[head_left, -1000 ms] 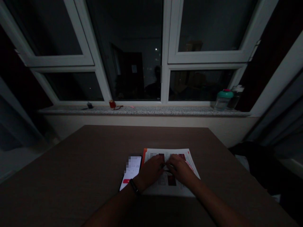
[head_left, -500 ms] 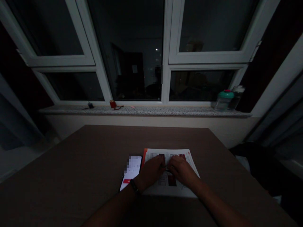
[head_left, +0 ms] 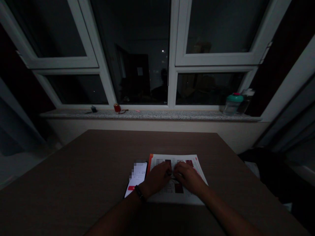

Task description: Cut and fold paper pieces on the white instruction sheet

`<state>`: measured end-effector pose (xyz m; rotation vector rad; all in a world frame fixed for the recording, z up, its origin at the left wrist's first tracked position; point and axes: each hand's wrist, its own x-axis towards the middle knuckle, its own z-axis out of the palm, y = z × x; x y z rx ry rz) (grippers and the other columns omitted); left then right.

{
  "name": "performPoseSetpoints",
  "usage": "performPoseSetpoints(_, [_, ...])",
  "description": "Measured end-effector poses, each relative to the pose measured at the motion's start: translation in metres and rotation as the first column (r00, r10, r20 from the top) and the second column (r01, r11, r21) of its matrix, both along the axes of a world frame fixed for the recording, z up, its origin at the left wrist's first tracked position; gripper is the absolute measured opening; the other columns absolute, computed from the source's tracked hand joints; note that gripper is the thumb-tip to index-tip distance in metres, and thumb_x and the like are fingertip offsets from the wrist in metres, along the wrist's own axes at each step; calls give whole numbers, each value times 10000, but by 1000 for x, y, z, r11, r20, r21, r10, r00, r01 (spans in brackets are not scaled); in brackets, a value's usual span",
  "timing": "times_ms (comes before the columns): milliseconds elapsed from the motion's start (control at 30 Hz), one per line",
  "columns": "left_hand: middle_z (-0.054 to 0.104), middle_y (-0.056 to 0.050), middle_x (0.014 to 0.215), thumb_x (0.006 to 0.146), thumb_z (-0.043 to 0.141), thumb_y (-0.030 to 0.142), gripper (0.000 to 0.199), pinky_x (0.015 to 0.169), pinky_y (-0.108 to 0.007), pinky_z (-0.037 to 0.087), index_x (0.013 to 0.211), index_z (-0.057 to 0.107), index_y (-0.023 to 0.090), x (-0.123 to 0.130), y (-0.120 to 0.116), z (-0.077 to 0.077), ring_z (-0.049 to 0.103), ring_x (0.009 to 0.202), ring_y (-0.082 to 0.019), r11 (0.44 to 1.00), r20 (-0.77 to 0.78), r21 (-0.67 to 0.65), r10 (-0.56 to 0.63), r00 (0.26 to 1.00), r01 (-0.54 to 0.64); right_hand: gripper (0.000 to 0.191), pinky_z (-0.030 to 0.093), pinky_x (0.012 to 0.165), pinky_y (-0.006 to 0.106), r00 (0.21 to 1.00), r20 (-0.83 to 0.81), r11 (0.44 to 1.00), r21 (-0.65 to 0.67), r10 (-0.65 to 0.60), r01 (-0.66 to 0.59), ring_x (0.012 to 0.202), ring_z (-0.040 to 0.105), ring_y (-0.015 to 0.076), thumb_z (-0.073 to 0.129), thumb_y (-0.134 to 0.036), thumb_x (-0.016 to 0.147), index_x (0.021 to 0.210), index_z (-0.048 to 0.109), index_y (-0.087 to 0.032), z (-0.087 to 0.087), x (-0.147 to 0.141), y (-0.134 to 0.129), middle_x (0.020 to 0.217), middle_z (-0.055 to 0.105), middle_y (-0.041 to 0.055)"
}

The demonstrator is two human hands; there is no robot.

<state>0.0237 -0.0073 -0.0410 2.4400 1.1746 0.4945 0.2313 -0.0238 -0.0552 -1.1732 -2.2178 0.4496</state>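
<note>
My left hand and my right hand rest close together over a printed sheet or booklet with text, dark red pictures and an orange left edge. Both hands have curled fingers. Between them shows a thin dark strip, too dim to name; its ends run toward the fingers of each hand. A dark band circles my left wrist. Left of the paper, partly behind my left forearm, lies a phone with a lit white screen and a red button.
The brown table reaches to the wall below the window. On the speckled sill stand a small red container, a small dark object, and a clear bottle with a teal lid beside another clear bottle.
My fingers have shifted slightly, and the dark strip between them sits a little lower. The paper and phone stay in place.
</note>
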Motion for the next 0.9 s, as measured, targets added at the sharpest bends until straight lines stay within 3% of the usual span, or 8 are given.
performPoseSetpoints(267, [579,-23,995,897,600,140,99,805,-290,430,877,522,197,4,-1,6,548,945,-195,998,0,68,3,1000,-3,74,481,858,320,996,-65,998,17,55,-54,967,611,201,620,-185,912,968,659,-216,0,3,1,995,661,50])
performPoseSetpoints(500, [579,-28,1064,916,541,110,103,891,-325,427,935,540,211,4,-4,16,526,1032,-207,990,-11,134,-33,999,34,82,483,906,366,996,-61,989,136,63,-55,1061,570,224,578,-170,931,934,647,-214,-2,5,3,1116,624,89])
performPoseSetpoints(667, [587,-27,1075,940,561,164,51,900,-323,426,945,561,215,3,-4,16,530,1030,-207,983,41,181,-31,999,23,123,482,866,367,997,34,974,211,74,-79,1015,538,229,515,-151,960,945,624,-206,0,5,2,1084,601,95])
performPoseSetpoints(900, [614,-32,1076,972,554,213,28,868,-297,435,953,573,205,3,-2,11,573,1015,-202,983,-76,149,-95,993,105,95,441,866,378,959,264,974,168,106,-154,1003,536,238,569,-165,937,968,652,-202,1,10,0,1055,607,77])
